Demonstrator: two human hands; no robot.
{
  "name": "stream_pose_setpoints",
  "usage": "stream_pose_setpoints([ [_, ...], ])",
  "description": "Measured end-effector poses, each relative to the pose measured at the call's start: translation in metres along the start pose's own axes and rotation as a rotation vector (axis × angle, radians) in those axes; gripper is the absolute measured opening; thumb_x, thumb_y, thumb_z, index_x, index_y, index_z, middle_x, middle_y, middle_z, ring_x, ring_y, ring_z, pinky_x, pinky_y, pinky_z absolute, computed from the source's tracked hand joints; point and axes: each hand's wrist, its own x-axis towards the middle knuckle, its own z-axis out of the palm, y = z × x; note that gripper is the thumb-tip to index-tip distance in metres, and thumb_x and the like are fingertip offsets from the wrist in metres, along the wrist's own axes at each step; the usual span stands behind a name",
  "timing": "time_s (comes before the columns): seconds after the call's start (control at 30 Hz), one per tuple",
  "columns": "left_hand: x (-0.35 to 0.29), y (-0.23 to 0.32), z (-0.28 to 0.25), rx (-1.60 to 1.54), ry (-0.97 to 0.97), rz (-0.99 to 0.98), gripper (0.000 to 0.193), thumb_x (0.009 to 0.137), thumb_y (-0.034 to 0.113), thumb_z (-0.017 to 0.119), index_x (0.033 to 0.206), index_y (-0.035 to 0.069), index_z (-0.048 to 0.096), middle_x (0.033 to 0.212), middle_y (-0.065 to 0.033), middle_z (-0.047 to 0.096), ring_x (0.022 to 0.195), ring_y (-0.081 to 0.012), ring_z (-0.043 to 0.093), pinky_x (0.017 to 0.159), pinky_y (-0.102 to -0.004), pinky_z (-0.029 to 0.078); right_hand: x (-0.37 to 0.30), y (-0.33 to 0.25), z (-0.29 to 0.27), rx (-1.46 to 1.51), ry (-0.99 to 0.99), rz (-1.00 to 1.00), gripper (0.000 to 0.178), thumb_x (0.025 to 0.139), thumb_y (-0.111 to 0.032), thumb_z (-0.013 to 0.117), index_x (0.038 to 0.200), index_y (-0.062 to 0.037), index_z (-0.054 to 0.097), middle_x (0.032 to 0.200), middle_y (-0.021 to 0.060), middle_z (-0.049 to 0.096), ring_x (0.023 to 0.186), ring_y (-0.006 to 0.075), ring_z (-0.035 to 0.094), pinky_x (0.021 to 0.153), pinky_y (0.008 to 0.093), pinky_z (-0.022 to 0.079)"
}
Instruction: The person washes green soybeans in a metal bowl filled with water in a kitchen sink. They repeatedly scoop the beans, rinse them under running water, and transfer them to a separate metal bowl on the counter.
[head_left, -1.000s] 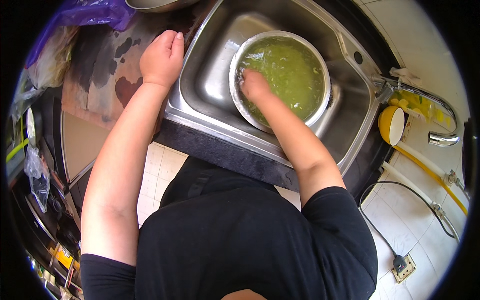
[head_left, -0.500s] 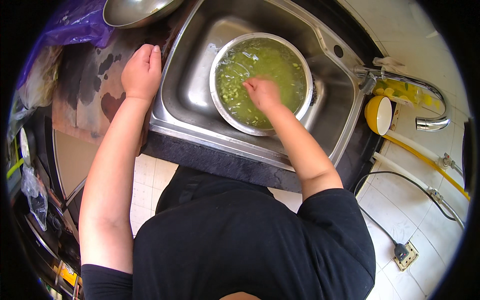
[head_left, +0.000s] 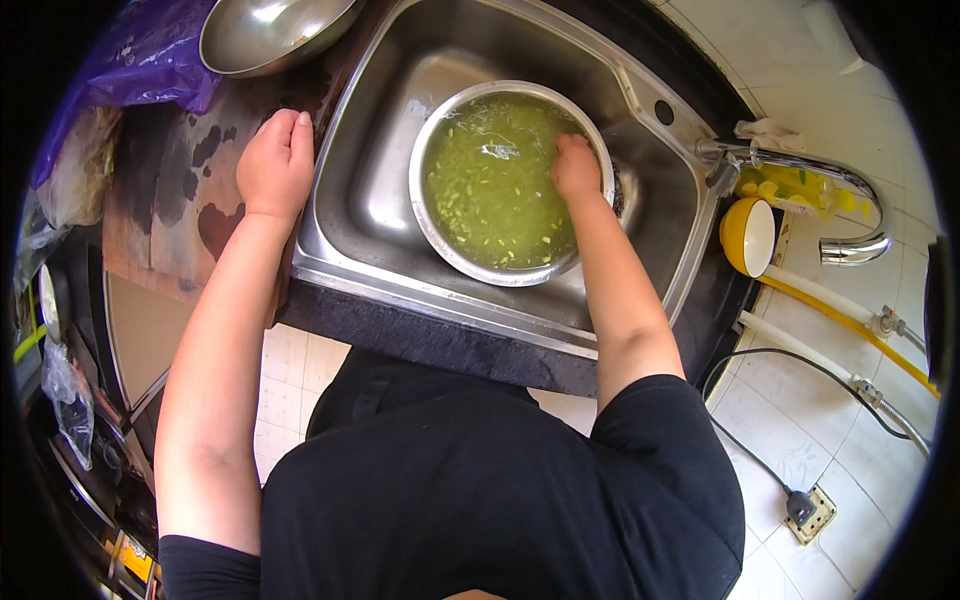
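Note:
A round steel basin (head_left: 418, 188) sits in the sink, filled with cloudy green water (head_left: 490, 190). Many small pale-green pieces, bean- or seed-like, float and drift in it. My right hand (head_left: 577, 168) dips into the water at the basin's right side, close to the rim. Its fingertips are lost in the murky water, so I cannot see whether they hold anything. My left hand (head_left: 276, 165) is curled into a fist on the wooden board, just left of the sink's edge, with nothing visible in it.
The steel sink (head_left: 350, 200) surrounds the basin. A chrome faucet (head_left: 855, 180) arches at the right, near a yellow bowl (head_left: 748, 237). On the wet wooden board (head_left: 160, 200) at the left lie a metal bowl (head_left: 270, 35) and a purple plastic bag (head_left: 160, 55).
My right hand has swept from the basin's middle to its right side, and the floating pieces have swirled about. My left hand has stayed in its place on the board.

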Motion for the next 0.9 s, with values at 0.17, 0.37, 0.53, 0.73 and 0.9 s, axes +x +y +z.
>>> stream_pose_setpoints([
  [0.17, 0.001, 0.001, 0.000, 0.010, -0.020, -0.017, 0.024, 0.086, 0.029, 0.045, 0.077, 0.009, 0.054, 0.073, -0.0117, 0.056, 0.070, -0.0319, 0.053, 0.058, -0.0392, 0.041, -0.003, 0.004, 0.025, 0.704, 0.094, 0.153, 0.017, 0.081, -0.012, 0.050, 0.095, -0.0024, 0.055, 0.075, 0.0136, 0.060, 0.062, 0.0273, 0.057, 0.058, 0.0345, 0.045],
  [0.37, -0.002, 0.000, -0.002, -0.012, 0.001, -0.009, 0.023, 0.086, 0.029, 0.044, 0.077, 0.009, 0.054, 0.074, -0.0115, 0.056, 0.070, -0.0319, 0.054, 0.057, -0.0394, 0.041, -0.024, -0.022, -0.015, 1.418, -0.327, 0.497, 0.020, 0.088, -0.017, 0.047, 0.098, -0.0004, 0.052, 0.073, 0.0078, 0.059, 0.052, 0.0098, 0.052, 0.046, 0.0217, 0.041],
  [0.53, 0.000, 0.000, -0.001, -0.005, 0.001, 0.005, 0.023, 0.085, 0.028, 0.045, 0.077, 0.009, 0.054, 0.074, -0.0118, 0.056, 0.070, -0.0320, 0.054, 0.057, -0.0392, 0.041, -0.034, -0.039, -0.023, 1.766, -0.305, 0.603, 0.022, 0.087, -0.015, 0.049, 0.101, 0.0019, 0.051, 0.081, 0.0097, 0.061, 0.055, 0.0134, 0.054, 0.052, 0.0242, 0.046],
  [0.73, -0.001, -0.001, -0.001, 0.004, 0.007, -0.005, 0.023, 0.085, 0.029, 0.045, 0.078, 0.009, 0.055, 0.074, -0.0119, 0.057, 0.071, -0.0321, 0.054, 0.058, -0.0390, 0.042, -0.040, -0.033, -0.019, 1.596, -0.333, 0.664, 0.018, 0.087, -0.012, 0.048, 0.098, 0.0017, 0.053, 0.081, 0.0070, 0.060, 0.057, 0.0099, 0.053, 0.049, 0.0197, 0.045],
  [0.9, 0.000, -0.002, 0.001, 0.020, 0.013, -0.010, 0.025, 0.085, 0.031, 0.044, 0.080, 0.010, 0.056, 0.076, -0.0116, 0.058, 0.072, -0.0325, 0.055, 0.059, -0.0393, 0.042, -0.043, -0.015, 0.000, 1.409, -0.310, 0.604, 0.017, 0.085, -0.013, 0.051, 0.096, -0.0020, 0.057, 0.074, 0.0031, 0.057, 0.053, 0.0079, 0.048, 0.047, 0.0181, 0.038],
])
